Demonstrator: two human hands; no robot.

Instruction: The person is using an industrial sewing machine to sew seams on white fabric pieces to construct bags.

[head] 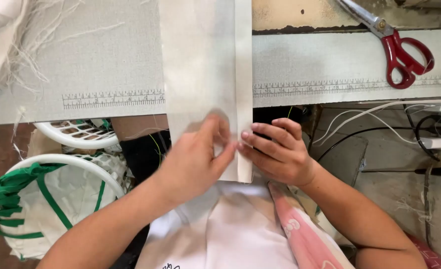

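A long strip of cream fabric (200, 65) hangs over the front edge of a grey work table (106, 60) toward me, with a folded hem along its right side. My left hand (195, 159) pinches the lower end of the strip, thumb on top near the fold. My right hand (277, 152) holds the folded right edge from the other side, fingertips meeting my left thumb. Both hands grip the cloth just below the table edge.
Red-handled scissors (402, 50) lie at the table's far right. A ruler scale (113, 99) is printed along the table front. White baskets (76, 134) with white and green cloth (11, 199) stand at lower left. Cables (380, 122) run at right. Loose threads (26, 55) lie at upper left.
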